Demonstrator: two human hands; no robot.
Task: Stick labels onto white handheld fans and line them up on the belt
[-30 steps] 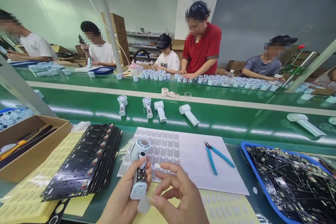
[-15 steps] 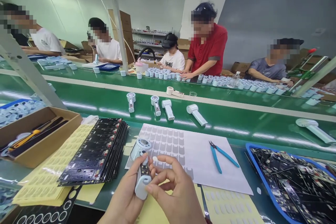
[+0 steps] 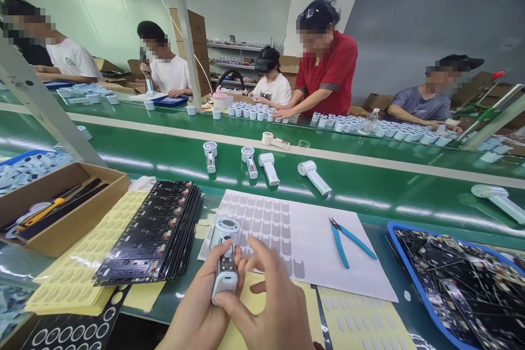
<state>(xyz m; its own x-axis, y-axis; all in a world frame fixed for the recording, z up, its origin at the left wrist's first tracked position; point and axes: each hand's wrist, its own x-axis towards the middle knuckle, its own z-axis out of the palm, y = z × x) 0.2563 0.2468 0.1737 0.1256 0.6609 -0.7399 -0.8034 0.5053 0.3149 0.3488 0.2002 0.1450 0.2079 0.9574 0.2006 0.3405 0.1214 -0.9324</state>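
Note:
A light blue handheld fan [image 3: 225,279] lies in my left hand [image 3: 200,301], which is closed around its handle with the thumb on top. The handle's upper side is uncovered and shows a dark circuit board [image 3: 226,262]. The round head [image 3: 227,225] points away from me. My right hand [image 3: 270,295] is at the handle's right side, its thumb against the bottom end and its index finger raised apart, slightly blurred. Beneath both hands is yellow sticker backing paper [image 3: 256,306]; beyond them lies a white sheet with grey stickers [image 3: 262,219].
Blue-handled side cutters [image 3: 344,243] rest on the white sheet. At right is a blue tray [image 3: 404,262] of circuit boards; at left, stacked board panels [image 3: 143,235] and a cardboard box [image 3: 77,219] of tools. Several fans [image 3: 268,168] lie on the green belt [image 3: 184,158]. Co-workers [image 3: 328,65] sit or stand opposite.
My right index finger has lifted off and opened away from the handle. The fan has tilted, so its slotted bottom end faces me more. Fans on the belt appear slightly further right.

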